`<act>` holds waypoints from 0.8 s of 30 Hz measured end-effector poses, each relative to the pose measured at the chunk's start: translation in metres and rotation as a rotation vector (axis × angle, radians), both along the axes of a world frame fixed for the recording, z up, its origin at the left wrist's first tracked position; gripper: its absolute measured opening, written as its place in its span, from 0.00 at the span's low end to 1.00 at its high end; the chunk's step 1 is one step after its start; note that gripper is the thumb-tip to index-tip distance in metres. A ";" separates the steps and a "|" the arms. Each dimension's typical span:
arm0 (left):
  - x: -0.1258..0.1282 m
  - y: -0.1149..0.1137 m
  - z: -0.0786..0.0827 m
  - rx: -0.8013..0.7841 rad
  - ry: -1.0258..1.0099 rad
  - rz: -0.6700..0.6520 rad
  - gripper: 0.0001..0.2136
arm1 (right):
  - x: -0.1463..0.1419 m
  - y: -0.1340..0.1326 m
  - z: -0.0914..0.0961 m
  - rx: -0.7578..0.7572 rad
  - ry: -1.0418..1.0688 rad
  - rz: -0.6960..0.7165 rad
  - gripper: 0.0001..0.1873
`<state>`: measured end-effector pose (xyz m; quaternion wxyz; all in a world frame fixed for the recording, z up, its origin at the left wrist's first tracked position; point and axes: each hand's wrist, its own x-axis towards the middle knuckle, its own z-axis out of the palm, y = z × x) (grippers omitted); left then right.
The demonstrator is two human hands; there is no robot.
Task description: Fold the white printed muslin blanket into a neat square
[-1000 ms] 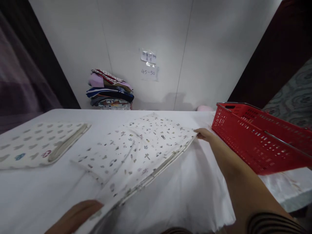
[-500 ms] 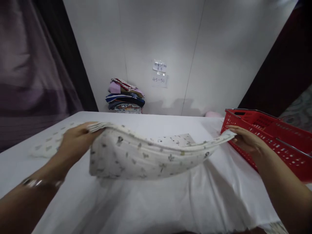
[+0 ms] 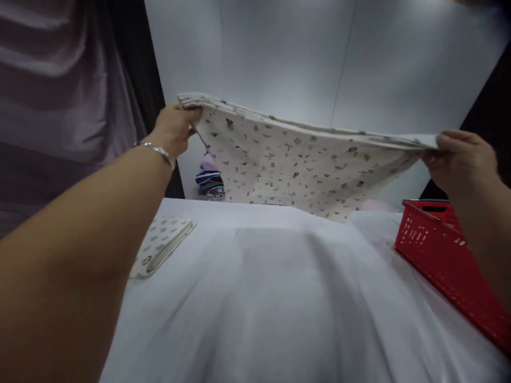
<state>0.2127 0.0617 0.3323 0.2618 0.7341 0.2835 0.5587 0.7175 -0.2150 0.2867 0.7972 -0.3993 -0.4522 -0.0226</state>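
Two printed cloths, one red basket

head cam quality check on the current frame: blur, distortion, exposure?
Head view: wide-angle stretch makes the left forearm loom huge at the near edge and tilts the wall seams inward; the left hand, right hand and printed cloth are slightly soft; the cloth casts a broad, dim shadow on the white table cover; light is cool and flat, no glare; the red basket is cut by the right edge.
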 end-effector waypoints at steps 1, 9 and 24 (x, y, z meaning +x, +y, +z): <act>-0.008 -0.002 -0.012 -0.013 0.040 -0.027 0.30 | -0.008 -0.014 -0.013 -0.054 0.083 -0.019 0.08; -0.076 -0.039 -0.232 -0.354 0.650 -0.182 0.33 | -0.085 -0.118 -0.248 -0.796 0.521 -0.075 0.10; -0.134 -0.079 -0.351 -0.459 0.843 -0.094 0.37 | -0.133 -0.170 -0.324 -1.204 0.477 -0.068 0.12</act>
